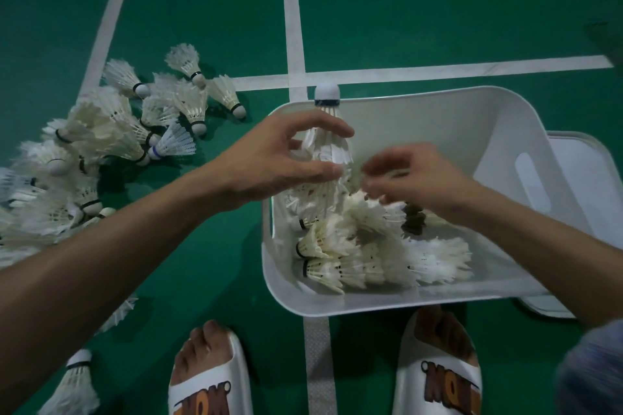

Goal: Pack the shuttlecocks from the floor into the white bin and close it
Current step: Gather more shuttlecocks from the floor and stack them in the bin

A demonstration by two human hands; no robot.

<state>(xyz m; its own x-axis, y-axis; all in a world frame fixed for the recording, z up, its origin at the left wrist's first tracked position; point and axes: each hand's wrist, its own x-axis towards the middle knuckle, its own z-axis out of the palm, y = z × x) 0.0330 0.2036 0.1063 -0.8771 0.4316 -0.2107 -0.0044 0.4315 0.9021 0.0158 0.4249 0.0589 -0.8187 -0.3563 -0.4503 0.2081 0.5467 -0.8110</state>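
Green floor (438,10) underfoot. Gripped a stack of shuttlecocks (327,148), cork up, with the left hand (279,158), fingers and thumb curled round the feathers, above the white bin (371,305). Hung the right hand (414,175) just beside the stack, fingers loosely bent; could not tell of anything held. Saw binned shuttlecocks (354,246) lying inside, a loose pile (101,131) left of the bin.

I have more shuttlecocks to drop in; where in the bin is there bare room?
Inside the white bin, the far-right part by the slotted wall is bare. Its near-left part is crowded with shuttlecocks; the left hand and right hand block the middle.
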